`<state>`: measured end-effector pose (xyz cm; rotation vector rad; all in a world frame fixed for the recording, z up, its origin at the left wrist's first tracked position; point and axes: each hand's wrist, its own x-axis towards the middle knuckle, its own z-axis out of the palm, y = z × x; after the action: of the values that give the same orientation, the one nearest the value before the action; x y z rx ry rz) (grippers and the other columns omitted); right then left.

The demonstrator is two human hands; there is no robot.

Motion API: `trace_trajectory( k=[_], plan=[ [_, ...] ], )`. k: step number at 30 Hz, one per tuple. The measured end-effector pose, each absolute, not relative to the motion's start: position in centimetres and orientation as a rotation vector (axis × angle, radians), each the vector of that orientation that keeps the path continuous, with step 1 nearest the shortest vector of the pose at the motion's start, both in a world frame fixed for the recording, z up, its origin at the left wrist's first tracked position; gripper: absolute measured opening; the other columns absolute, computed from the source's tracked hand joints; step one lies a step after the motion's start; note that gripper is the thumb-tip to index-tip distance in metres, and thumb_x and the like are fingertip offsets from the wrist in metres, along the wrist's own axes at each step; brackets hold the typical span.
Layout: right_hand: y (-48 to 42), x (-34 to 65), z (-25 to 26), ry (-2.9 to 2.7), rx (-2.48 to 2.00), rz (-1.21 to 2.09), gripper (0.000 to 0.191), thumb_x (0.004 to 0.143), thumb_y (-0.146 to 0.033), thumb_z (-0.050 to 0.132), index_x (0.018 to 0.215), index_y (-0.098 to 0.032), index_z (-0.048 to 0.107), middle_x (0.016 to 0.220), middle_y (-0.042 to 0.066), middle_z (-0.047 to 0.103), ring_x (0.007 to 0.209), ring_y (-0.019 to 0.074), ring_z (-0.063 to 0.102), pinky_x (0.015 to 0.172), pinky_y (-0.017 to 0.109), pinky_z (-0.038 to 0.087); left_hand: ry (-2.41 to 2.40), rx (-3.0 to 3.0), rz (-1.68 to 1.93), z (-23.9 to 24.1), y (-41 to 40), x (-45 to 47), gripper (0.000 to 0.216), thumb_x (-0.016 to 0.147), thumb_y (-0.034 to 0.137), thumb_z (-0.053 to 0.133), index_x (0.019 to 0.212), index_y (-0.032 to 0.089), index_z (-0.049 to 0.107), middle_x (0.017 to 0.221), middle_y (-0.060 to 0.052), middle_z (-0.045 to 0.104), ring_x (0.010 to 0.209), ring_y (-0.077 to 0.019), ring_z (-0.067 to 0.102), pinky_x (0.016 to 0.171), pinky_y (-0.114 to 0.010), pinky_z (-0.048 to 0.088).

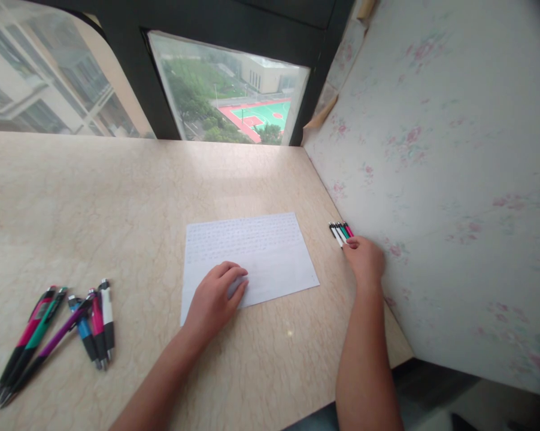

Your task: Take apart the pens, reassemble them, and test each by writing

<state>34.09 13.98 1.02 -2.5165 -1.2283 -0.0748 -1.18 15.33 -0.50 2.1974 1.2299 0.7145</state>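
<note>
A white sheet of paper [270, 257] with lines of handwriting across its upper half lies on the counter. My left hand [218, 293] rests on its lower left part, fingers loosely curved and the thumb apart from them, with nothing in it. At the foot of the wall, several pens [337, 233] lie side by side; white, green and pink barrels show. My right hand [364, 257] is at their near ends, fingertips closed on the pens there. The fingers partly cover the pens, so which ones are gripped is hard to tell.
On the left lie several more pens [41, 335] in pink, green, purple, blue and white, some crossing. The marble-patterned counter [130, 197] meets a flowered wall [454, 179] on the right and a dark-framed window [234, 90] at the back. Its near edge shows at lower right.
</note>
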Motion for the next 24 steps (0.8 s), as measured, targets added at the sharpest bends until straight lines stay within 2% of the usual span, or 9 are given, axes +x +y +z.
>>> trace_trajectory(
  k=[8, 11, 15, 21, 24],
  plan=[
    [15.6, 31.1, 1.2, -1.332, -2.246, -0.043, 0.027, 0.079, -0.029, 0.054, 0.093, -0.017, 0.073, 0.084, 0.010, 0.074, 0.067, 0.0210, 0.062, 0.067, 0.032, 0.044, 1.242, 2.178, 0.741, -0.3, 14.6, -1.0, 0.012, 0.089, 0.022, 0.053, 0.097, 0.021, 0.062, 0.100, -0.007, 0.066, 0.093, -0.0216, 0.061, 0.084, -0.038, 0.050],
    [16.9, 27.0, 0.9, -1.479, -2.006, 0.064, 0.026, 0.082, -0.033, 0.054, 0.091, -0.017, 0.073, 0.082, 0.008, 0.073, 0.060, 0.0179, 0.058, 0.066, 0.031, 0.045, 1.248, 2.166, 0.788, 0.0, 14.2, -0.8, 0.014, 0.088, 0.018, 0.053, 0.098, 0.021, 0.063, 0.101, -0.007, 0.066, 0.096, -0.0212, 0.061, 0.086, -0.037, 0.050],
    [17.7, 22.4, 0.3, -1.635, -1.741, 0.273, 0.029, 0.086, -0.038, 0.052, 0.084, -0.017, 0.072, 0.075, 0.006, 0.072, 0.061, 0.0175, 0.060, 0.065, 0.030, 0.046, 1.362, 2.168, 0.831, 1.4, 14.6, -1.7, 0.015, 0.088, 0.019, 0.054, 0.100, 0.021, 0.063, 0.104, -0.008, 0.067, 0.097, -0.0211, 0.062, 0.087, -0.037, 0.048],
    [17.4, 23.1, -0.7, -1.446, -1.808, 0.253, 0.028, 0.084, -0.040, 0.055, 0.081, -0.018, 0.072, 0.066, 0.004, 0.069, 0.060, 0.0190, 0.063, 0.063, 0.030, 0.046, 2.061, 1.949, 0.835, 4.2, 13.8, -8.3, 0.013, 0.087, 0.025, 0.056, 0.096, 0.019, 0.063, 0.090, -0.006, 0.069, 0.074, -0.0186, 0.062, 0.073, -0.034, 0.048],
    [17.4, 24.2, -1.1, -1.334, -1.853, 0.293, 0.028, 0.082, -0.042, 0.057, 0.081, -0.018, 0.072, 0.064, 0.004, 0.069, 0.061, 0.0201, 0.064, 0.063, 0.030, 0.046, 2.394, 1.891, 0.699, 4.8, 11.8, -12.3, 0.015, 0.086, 0.027, 0.055, 0.096, 0.019, 0.064, 0.091, -0.008, 0.068, 0.079, -0.0224, 0.063, 0.072, -0.035, 0.046]
  ],
)
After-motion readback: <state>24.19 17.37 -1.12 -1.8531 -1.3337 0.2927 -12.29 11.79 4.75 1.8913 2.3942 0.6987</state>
